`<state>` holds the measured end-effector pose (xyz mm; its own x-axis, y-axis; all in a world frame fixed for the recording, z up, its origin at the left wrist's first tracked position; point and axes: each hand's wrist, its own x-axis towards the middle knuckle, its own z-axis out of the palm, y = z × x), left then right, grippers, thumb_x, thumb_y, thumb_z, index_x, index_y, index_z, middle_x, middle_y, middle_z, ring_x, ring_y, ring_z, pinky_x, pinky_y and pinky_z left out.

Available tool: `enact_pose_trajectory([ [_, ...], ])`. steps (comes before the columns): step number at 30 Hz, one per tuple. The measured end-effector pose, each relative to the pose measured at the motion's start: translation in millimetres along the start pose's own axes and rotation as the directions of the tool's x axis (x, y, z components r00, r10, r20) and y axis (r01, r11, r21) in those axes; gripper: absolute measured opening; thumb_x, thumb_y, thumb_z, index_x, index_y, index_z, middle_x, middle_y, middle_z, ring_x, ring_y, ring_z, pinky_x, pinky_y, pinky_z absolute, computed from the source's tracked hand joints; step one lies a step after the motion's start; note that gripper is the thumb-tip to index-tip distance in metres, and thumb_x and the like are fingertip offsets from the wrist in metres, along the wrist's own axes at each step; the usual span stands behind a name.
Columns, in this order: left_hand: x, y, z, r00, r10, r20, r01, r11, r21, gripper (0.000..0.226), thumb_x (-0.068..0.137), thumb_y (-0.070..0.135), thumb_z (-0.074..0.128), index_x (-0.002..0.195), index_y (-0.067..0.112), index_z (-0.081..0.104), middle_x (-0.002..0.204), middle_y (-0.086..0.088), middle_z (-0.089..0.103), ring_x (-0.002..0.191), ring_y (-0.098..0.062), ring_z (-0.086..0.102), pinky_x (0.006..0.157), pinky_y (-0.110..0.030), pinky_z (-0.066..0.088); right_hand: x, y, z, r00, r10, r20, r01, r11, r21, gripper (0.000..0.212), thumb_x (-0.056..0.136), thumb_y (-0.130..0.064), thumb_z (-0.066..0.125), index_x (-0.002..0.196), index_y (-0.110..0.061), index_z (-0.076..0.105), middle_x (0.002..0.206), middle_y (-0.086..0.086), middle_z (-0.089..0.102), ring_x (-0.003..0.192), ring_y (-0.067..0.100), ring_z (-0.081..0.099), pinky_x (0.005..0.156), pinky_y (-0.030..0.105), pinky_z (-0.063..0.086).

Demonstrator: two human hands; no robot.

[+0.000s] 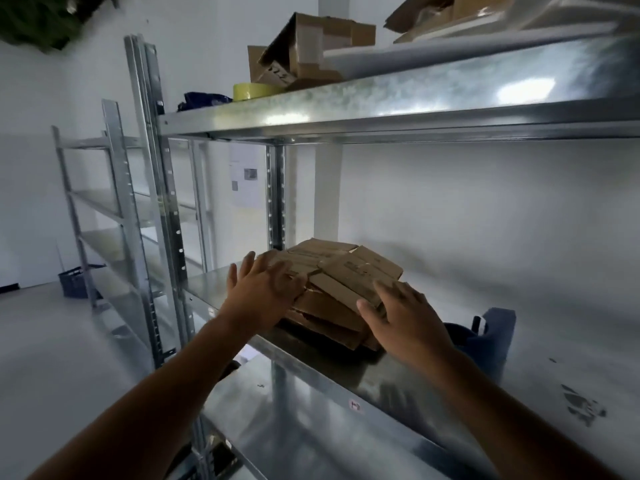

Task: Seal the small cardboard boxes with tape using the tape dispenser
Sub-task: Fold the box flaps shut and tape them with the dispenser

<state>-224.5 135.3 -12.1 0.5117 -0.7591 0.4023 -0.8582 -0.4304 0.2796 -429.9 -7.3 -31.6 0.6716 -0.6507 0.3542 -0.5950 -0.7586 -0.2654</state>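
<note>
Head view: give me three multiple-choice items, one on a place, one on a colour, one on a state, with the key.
1. The cardboard stack lies: A on the floor; B on the middle shelf; C on a chair.
2. The tape roll is: A red; B black; C yellow.
3. The left hand and right hand are: A open, fingers straight; B clenched in fists; C gripping the tape roll.
Key: 1 B, bare metal shelf shows beside the stack; 2 C, its side shows yellow; 3 A, both reach the stack with fingers spread.
</note>
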Motion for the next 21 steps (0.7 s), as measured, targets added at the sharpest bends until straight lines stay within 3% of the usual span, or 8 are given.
enact_pose_trajectory([
  [2,30.5,-21.9,1.9,1.0,0.004,0.007,-0.003,1.0,-0.015,0.066,0.095,0.073,0.031,0.151,0.04,0.039,0.166,0.005,0.02,0.155,-0.025,0.004,0.125,-0.056,0.004,15.2,2.0,11.3,0.999,0.054,0.008,-0.054,0.998,0.012,0.073,0.095,-0.073,0.02,0.154,-0.031,0.031,0.158,0.005,0.037,0.145,0.029,0.031,0.117,0.047,0.033],
  [6,89.4,-59.4,9.7,0.999,0.039,0.017,-0.037,0.995,-0.089,0.091,0.073,0.096,0.012,0.138,0.045,0.051,0.153,0.008,0.044,0.146,-0.022,0.034,0.117,-0.056,0.032,41.5,0.4,23.5,0.987,0.161,-0.021,-0.161,0.986,0.039,0.069,0.092,-0.073,0.02,0.144,-0.032,0.042,0.144,0.006,0.051,0.129,0.027,0.049,0.102,0.047,0.048],
  [8,112.3,-68.0,17.7,0.99,0.082,0.118,-0.067,0.99,-0.127,0.079,0.079,0.094,0.023,0.132,0.045,0.055,0.148,0.008,0.048,0.14,-0.025,0.043,0.111,-0.058,0.039,52.0,-3.5,29.2,0.976,0.216,-0.036,-0.215,0.976,0.016,0.069,0.094,-0.073,0.021,0.144,-0.031,0.041,0.144,0.007,0.051,0.128,0.028,0.05,0.102,0.045,0.049],
  [10,128.1,-73.3,25.8,0.965,0.12,0.233,-0.078,0.98,-0.181,0.066,0.089,0.079,0.041,0.139,0.04,0.054,0.155,0.002,0.043,0.146,-0.029,0.035,0.118,-0.057,0.031,62.1,-7.2,36.0,0.963,0.268,-0.044,-0.268,0.963,-0.007,0.064,0.098,-0.068,0.027,0.147,-0.029,0.04,0.147,0.01,0.048,0.132,0.029,0.048,0.105,0.045,0.045],
  [11,135.3,-76.6,27.5,0.95,0.125,0.286,-0.073,0.98,-0.186,0.07,0.089,0.075,0.046,0.145,0.034,0.052,0.16,0.0,0.037,0.15,-0.029,0.029,0.122,-0.054,0.024,66.1,-10.5,38.8,0.956,0.291,-0.043,-0.292,0.956,-0.004,0.063,0.098,-0.067,0.029,0.148,-0.029,0.039,0.148,0.01,0.047,0.133,0.03,0.048,0.105,0.045,0.044],
  [13,151.5,-85.4,31.2,0.909,0.18,0.375,-0.107,0.973,-0.206,0.091,0.078,0.089,0.042,0.147,0.032,0.05,0.163,0.002,0.032,0.15,-0.026,0.027,0.124,-0.05,0.019,74.4,-15.3,43.9,0.942,0.335,-0.036,-0.334,0.942,0.022,0.065,0.096,-0.07,0.03,0.147,-0.031,0.04,0.146,0.009,0.05,0.13,0.03,0.05,0.102,0.045,0.047],
  [16,174.3,-97.6,36.9,0.844,0.259,0.471,-0.201,0.965,-0.171,0.081,0.081,0.091,0.04,0.144,0.041,0.048,0.147,0.014,0.046,0.134,-0.018,0.045,0.116,-0.047,0.035,85.6,-16.3,49.4,0.918,0.397,-0.017,-0.395,0.916,0.072,0.075,0.088,-0.079,0.028,0.147,-0.035,0.041,0.144,0.004,0.054,0.125,0.027,0.054,0.101,0.047,0.049],
  [21,192.8,-114.4,57.5,0.82,0.294,0.492,-0.116,0.926,-0.36,0.091,0.066,0.092,0.058,0.14,0.041,0.051,0.128,0.02,0.063,0.11,-0.006,0.064,0.096,-0.029,0.049,94.5,-18.0,56.5,0.888,0.459,0.023,-0.455,0.873,0.176,0.094,0.073,-0.094,0.027,0.149,-0.041,0.036,0.151,0.003,0.048,0.132,0.026,0.05,0.105,0.049,0.045],
])
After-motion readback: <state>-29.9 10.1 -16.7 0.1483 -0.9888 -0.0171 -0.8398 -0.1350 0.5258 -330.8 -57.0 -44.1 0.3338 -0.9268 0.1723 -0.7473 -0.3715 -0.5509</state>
